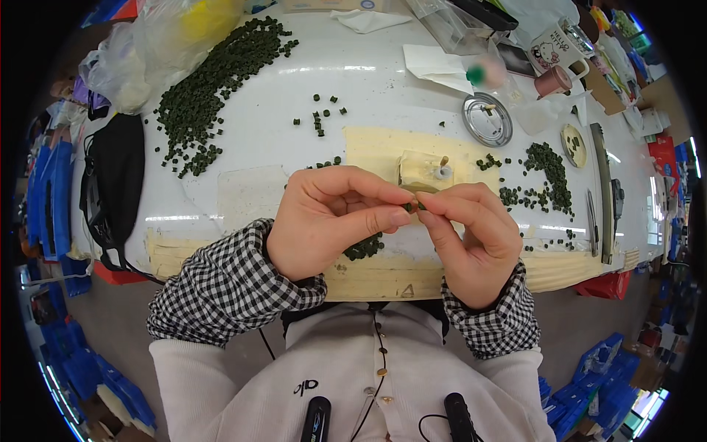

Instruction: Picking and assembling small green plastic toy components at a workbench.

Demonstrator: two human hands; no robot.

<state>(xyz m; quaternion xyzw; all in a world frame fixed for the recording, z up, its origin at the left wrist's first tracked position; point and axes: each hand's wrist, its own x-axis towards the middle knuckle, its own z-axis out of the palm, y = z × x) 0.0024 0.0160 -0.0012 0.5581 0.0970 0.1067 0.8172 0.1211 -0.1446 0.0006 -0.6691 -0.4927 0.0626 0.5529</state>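
Grip: both hands are meeting at the fingertips above the near edge of the table (243, 96); the left hand (328, 221) and the right hand (468, 236) are together pinching a small dark green pellet (413, 206) between thumbs and forefingers.
Left grip: clenching on the pellet's left end, thumb underneath, other fingers curling over it.
Right grip: clenching on the pellet's right end; how much of the piece it is covering cannot be told.
Pellet's lie: it is sitting right at the meeting point, its long axis seeming to run left to right, from one hand to the other; both hands are equally close.
Just below: a small cluster of green pellets (363, 247) is lying on the table under the left hand.
Just beyond: a small white fixture with a peg (441, 169) is standing on a cream-coloured mat (383, 147), just far of the fingertips.
Right: scattered pellets (545, 173) are lying near a round metal lid (487, 119).
Far left: a large heap of pellets (210, 88) is spreading beside a clear plastic bag (147, 51).
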